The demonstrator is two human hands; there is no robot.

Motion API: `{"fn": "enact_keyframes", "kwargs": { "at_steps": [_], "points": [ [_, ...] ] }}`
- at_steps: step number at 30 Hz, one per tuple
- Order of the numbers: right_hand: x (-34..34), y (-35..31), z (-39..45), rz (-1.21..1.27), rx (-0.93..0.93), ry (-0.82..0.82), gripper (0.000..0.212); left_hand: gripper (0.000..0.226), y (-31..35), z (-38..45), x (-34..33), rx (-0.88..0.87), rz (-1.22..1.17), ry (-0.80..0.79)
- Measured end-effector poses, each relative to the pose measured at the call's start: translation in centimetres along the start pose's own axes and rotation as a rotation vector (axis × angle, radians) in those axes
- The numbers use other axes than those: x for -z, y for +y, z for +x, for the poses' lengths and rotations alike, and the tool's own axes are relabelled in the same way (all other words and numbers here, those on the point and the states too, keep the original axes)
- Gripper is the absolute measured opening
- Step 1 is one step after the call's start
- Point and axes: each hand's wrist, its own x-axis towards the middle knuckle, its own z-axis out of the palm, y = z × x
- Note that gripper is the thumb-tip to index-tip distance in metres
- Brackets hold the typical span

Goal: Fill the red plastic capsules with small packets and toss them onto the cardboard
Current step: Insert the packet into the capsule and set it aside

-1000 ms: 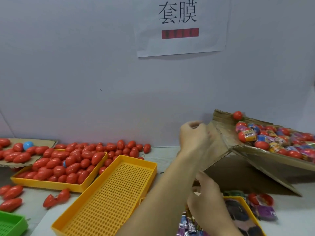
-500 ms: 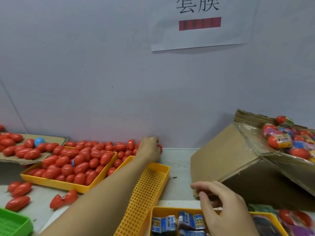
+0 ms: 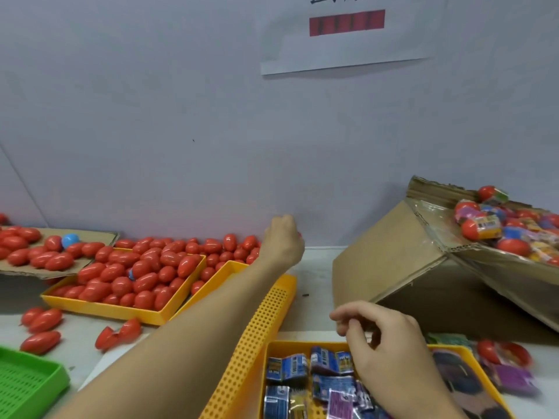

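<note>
Left hand [image 3: 282,240] reaches to the far wall, fingers curled shut around something red, barely visible. Glossy oval red capsules [image 3: 142,273] heap in a perforated yellow tray [image 3: 121,309]. Right hand [image 3: 384,340] hovers half-curled over foil packets [image 3: 302,367] in a near tray, grip contents unclear. Corrugated cardboard box [image 3: 393,261] tilts at right, filled capsules [image 3: 511,231] on top

place: small packing workshop bench | evidence: yellow trays [image 3: 121,309] heaped with identical red capsules [image 3: 145,276] left of the reaching left hand [image 3: 282,243] | packet tray [image 3: 272,352] under the right hand [image 3: 384,343] | cardboard box [image 3: 393,261] right of both | printed station sign [image 3: 344,34] on the wall above
</note>
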Motion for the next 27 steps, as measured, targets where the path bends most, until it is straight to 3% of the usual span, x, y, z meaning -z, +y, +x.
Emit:
{"fn": "enact_keyframes", "kwargs": {
  "at_steps": [4, 11, 18, 25, 27],
  "points": [
    [0.4, -0.7, -0.4, -0.055, 0.011, -0.016, 0.034, 0.016, 4.4, -3.8, 3.6, 0.019, -0.342, 0.1],
    [1.0, -1.1, -0.7, 0.114, -0.011, 0.067, 0.041, 0.01, 8.5, -12.0, 8.0, 0.139, -0.88, 0.225],
    [1.6, -1.0, -0.4, -0.025, 0.02, -0.021, 0.037, 0.011, 3.9, -16.6, 7.4, 0.245, -0.905, 0.18],
    [2.3, -1.5, -1.0, -0.29, 0.013, -0.394, 0.013, 0.026, 1.4, -16.4, 4.7, 0.315, -0.895, 0.069],
    [2.4, -1.8, -1.1, -0.377, -0.043, -0.471, 0.02, 0.027, 1.1, -16.2, 4.2, 0.345, -0.908, 0.036]
  ]
}}
